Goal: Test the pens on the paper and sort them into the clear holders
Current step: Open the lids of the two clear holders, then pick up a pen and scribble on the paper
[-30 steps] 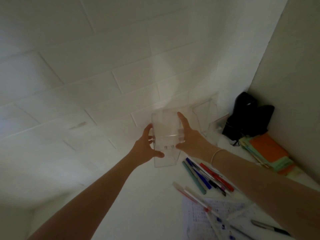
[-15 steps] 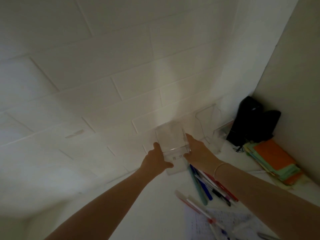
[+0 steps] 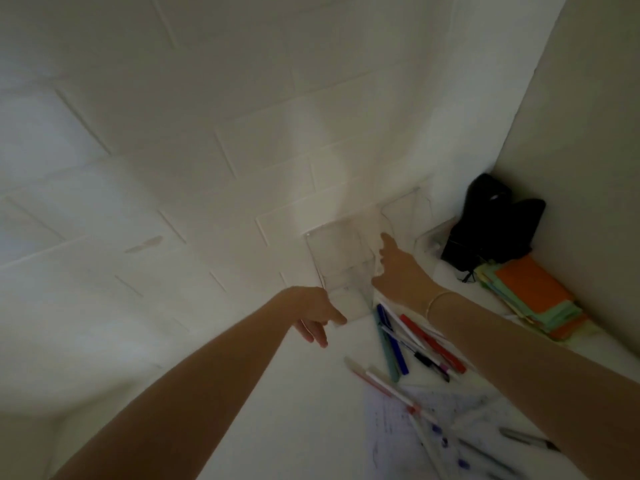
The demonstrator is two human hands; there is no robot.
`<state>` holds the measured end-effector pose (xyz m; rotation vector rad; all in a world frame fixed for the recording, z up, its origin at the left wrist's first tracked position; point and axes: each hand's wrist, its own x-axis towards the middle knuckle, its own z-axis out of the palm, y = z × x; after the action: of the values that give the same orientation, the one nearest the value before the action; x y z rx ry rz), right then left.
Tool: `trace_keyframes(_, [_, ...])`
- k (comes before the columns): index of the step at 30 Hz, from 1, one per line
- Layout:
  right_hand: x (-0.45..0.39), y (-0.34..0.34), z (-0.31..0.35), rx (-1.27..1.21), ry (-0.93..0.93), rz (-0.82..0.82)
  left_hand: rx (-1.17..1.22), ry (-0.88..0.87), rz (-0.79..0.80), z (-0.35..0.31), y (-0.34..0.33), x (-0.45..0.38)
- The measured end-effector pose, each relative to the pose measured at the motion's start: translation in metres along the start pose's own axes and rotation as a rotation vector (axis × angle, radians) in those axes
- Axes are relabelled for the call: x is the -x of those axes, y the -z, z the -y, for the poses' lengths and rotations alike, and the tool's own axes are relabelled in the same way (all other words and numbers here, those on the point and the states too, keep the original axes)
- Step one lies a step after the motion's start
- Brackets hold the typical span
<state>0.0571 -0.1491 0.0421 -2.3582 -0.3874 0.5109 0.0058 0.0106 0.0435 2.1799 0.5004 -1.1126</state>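
Observation:
A clear square holder [image 3: 341, 268] stands on the white table against the brick wall. My right hand [image 3: 396, 268] lies with straight fingers against the holder's right side. My left hand [image 3: 317, 315] hangs relaxed just left of the holder's base, holding nothing. A second clear holder [image 3: 407, 216] stands behind to the right. Several pens [image 3: 412, 344] in blue, green, red and black lie in a bunch under my right wrist. More pens [image 3: 391, 389] lie across the scribbled paper [image 3: 446, 434] at the bottom right.
A black object [image 3: 491, 223] sits in the corner beside a small clear box [image 3: 431, 242]. A stack of orange and green paper pads [image 3: 533, 299] lies along the right wall. A grey marker [image 3: 526, 439] lies at the paper's right edge.
Both hands carried the clear holder down and set it on the table by the wall. My left hand has let go and drawn back; my right hand has straightened against the holder's side.

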Motion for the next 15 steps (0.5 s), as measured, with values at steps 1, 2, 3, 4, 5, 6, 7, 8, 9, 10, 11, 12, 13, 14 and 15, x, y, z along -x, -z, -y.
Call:
trace_keyframes(1, [0.006, 0.004, -0.001, -0.029, 0.017, -0.044, -0.012, -0.036, 0.018, -0.003, -0.002, 0.004])
trace_keyframes(2, [0.013, 0.007, -0.003, -0.044, 0.047, -0.094, -0.016, -0.093, 0.010, -0.005, -0.006, 0.006])
trace_keyframes(3, [0.022, 0.010, -0.007, -0.032, 0.082, -0.141, -0.025, -0.168, -0.019, -0.007, -0.013, 0.007])
trace_keyframes(4, [0.031, 0.012, -0.011, -0.002, 0.124, -0.185, -0.035, -0.249, -0.062, -0.007, -0.021, 0.006])
trace_keyframes(5, [0.041, 0.013, -0.017, 0.041, 0.164, -0.230, -0.048, -0.334, -0.113, -0.006, -0.030, 0.005])
trace_keyframes(6, [0.051, 0.013, -0.024, 0.089, 0.202, -0.265, -0.053, -0.424, -0.171, -0.006, -0.041, 0.004])
trace_keyframes(7, [0.061, 0.012, -0.032, 0.149, 0.224, -0.269, -0.054, -0.510, -0.230, -0.004, -0.053, 0.002])
trace_keyframes(8, [0.072, 0.010, -0.042, 0.208, 0.237, -0.247, -0.055, -0.590, -0.289, -0.001, -0.066, 0.000])
trace_keyframes(9, [0.083, 0.005, -0.053, 0.267, 0.246, -0.216, -0.056, -0.664, -0.338, 0.002, -0.080, -0.001])
trace_keyframes(10, [0.095, -0.001, -0.065, 0.327, 0.247, -0.195, -0.053, -0.733, -0.373, 0.006, -0.097, -0.003])
trace_keyframes(11, [0.107, -0.008, -0.075, 0.393, 0.238, -0.185, -0.043, -0.791, -0.392, 0.010, -0.114, -0.003])
trace_keyframes(12, [0.120, -0.016, -0.085, 0.454, 0.218, -0.179, -0.036, -0.832, -0.397, 0.014, -0.131, -0.003])
trace_keyframes(13, [0.133, -0.025, -0.092, 0.504, 0.192, -0.175, -0.048, -0.862, -0.403, 0.019, -0.148, -0.004])
trace_keyframes(14, [0.145, -0.035, -0.099, 0.539, 0.164, -0.165, -0.079, -0.889, -0.419, 0.025, -0.164, -0.005])
trace_keyframes(15, [0.158, -0.047, -0.104, 0.564, 0.138, -0.153, -0.122, -0.912, -0.446, 0.031, -0.179, -0.006])
